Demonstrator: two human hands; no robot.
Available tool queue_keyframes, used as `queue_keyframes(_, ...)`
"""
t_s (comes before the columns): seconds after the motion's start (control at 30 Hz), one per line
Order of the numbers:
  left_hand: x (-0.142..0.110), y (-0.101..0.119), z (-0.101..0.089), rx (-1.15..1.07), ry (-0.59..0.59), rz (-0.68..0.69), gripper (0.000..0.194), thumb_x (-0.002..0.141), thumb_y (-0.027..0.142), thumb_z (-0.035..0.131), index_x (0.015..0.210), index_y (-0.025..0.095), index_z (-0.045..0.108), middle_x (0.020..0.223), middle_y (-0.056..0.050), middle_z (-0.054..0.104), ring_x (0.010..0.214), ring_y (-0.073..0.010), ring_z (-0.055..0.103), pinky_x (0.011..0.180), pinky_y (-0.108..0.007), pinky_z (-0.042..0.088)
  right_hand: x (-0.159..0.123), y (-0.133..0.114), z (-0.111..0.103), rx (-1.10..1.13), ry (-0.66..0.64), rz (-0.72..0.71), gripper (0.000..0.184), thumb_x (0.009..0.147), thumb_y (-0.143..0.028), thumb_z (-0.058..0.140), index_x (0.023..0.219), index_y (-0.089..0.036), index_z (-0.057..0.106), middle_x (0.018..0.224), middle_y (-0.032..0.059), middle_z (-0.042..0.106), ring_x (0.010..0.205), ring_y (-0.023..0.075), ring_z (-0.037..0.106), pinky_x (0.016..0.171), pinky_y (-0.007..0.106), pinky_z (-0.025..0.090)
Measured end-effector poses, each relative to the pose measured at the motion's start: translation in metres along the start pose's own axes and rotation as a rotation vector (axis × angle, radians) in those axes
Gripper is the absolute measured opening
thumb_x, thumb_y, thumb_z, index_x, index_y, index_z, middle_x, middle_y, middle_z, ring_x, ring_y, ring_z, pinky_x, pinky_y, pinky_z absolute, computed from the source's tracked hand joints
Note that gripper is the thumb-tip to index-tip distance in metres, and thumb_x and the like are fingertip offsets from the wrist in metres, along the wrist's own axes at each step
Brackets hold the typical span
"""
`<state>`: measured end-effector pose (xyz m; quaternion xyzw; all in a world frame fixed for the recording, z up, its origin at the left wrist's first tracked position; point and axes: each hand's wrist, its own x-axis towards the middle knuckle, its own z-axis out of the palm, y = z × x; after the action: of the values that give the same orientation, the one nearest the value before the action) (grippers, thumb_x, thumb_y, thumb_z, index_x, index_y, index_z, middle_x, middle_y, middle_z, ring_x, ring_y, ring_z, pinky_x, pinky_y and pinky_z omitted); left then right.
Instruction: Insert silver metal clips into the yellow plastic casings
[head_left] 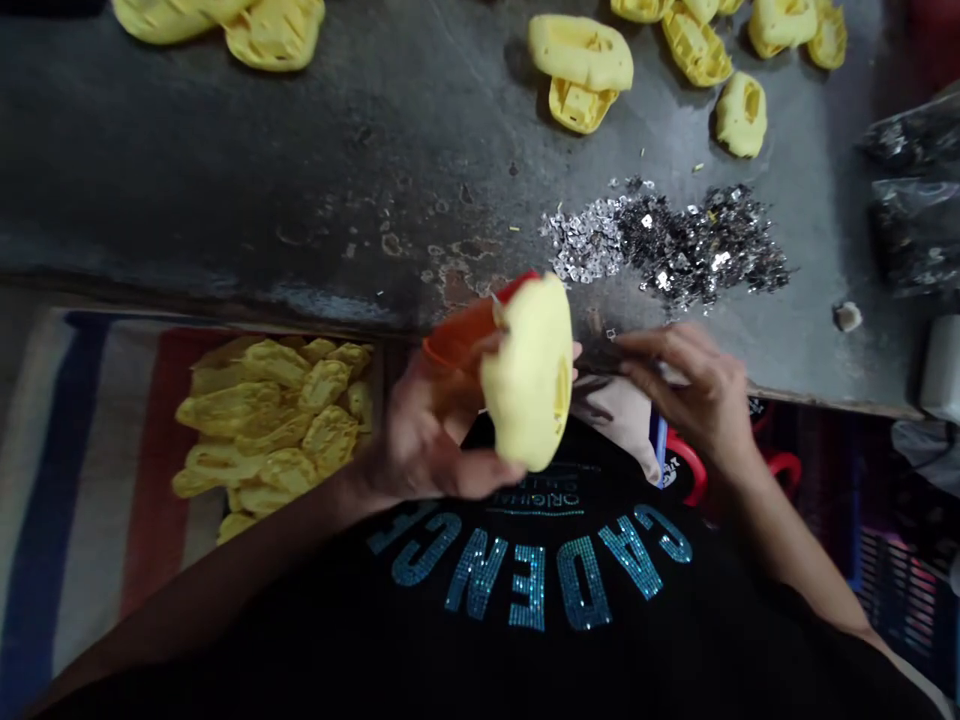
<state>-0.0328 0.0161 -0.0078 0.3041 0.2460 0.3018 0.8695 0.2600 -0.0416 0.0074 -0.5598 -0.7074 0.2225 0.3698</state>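
My left hand [427, 430] is shut around a pale yellow moulded foam piece [529, 375], with an orange-red plastic object [461, 335] pressed behind it. A small metal tip shows at that piece's upper edge. My right hand [690, 395] reaches over the table edge, its fingertips beside a tiny metal bit [611, 334]. I cannot tell if those fingers grip it. Beyond them lies a heap of small silver and dark metal pieces [667, 240].
Several yellow moulded pieces [581, 70] lie along the far side of the worn dark metal table [225, 170]. More yellow pieces fill a container [270, 430] at lower left, beside a striped cloth [75, 480]. Dark plastic bags [919, 200] lie at right.
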Motion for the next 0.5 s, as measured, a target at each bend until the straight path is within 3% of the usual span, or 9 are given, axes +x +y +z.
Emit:
queue_keyframes(0.1,0.008,-0.004,0.003,-0.016,0.078,0.19,0.074,0.08,0.051,0.108,0.145,0.032,0.079,0.154,-0.007,0.083,0.149,-0.0404,0.077,0.11,-0.048,0.074,0.017,0.027,-0.016,-0.459,0.018,-0.125,0.019,0.111,-0.023,0.079,0.122,-0.033,0.089,0.113,0.0055,0.087,0.105,0.028,0.075,0.095,0.046,0.057)
queue_keyframes(0.2,0.013,-0.006,0.009,-0.081,0.067,0.096,0.066,0.086,0.059,0.103,0.14,0.027,0.081,0.141,-0.009,0.088,0.137,-0.036,0.082,0.102,-0.044,0.076,0.029,0.044,-0.016,-0.519,-0.071,-0.197,0.015,0.111,-0.025,0.079,0.12,-0.034,0.088,0.107,0.0042,0.085,0.102,0.0279,0.071,0.091,0.046,0.051)
queue_keyframes(0.27,0.014,-0.009,0.01,-0.125,0.047,0.057,0.072,0.09,0.061,0.099,0.147,0.025,0.077,0.135,-0.011,0.089,0.127,-0.0327,0.085,0.097,-0.04,0.076,0.033,0.045,-0.014,-0.492,-0.082,-0.229,0.01,0.112,-0.028,0.079,0.115,-0.032,0.087,0.103,0.0035,0.084,0.1,0.0276,0.071,0.088,0.046,0.049)
queue_keyframes(0.4,0.017,-0.017,0.006,-0.146,-0.1,-0.075,0.086,0.099,0.074,0.082,0.164,0.021,0.066,0.128,-0.018,0.09,0.098,-0.0318,0.089,0.063,-0.031,0.068,0.031,0.021,-0.019,-0.267,-0.072,-0.195,0.003,0.111,-0.029,0.082,0.112,-0.031,0.082,0.101,0.0005,0.086,0.092,0.0248,0.076,0.086,0.045,0.053)
queue_keyframes(0.5,0.019,-0.02,0.004,-0.152,-0.203,-0.214,0.098,0.098,0.078,0.077,0.175,0.021,0.057,0.133,-0.021,0.089,0.098,-0.0349,0.09,0.06,-0.033,0.067,0.027,-0.006,-0.025,0.025,-0.07,-0.159,0.01,0.11,-0.025,0.083,0.116,-0.032,0.081,0.106,-0.0001,0.088,0.09,0.0241,0.081,0.086,0.046,0.06)
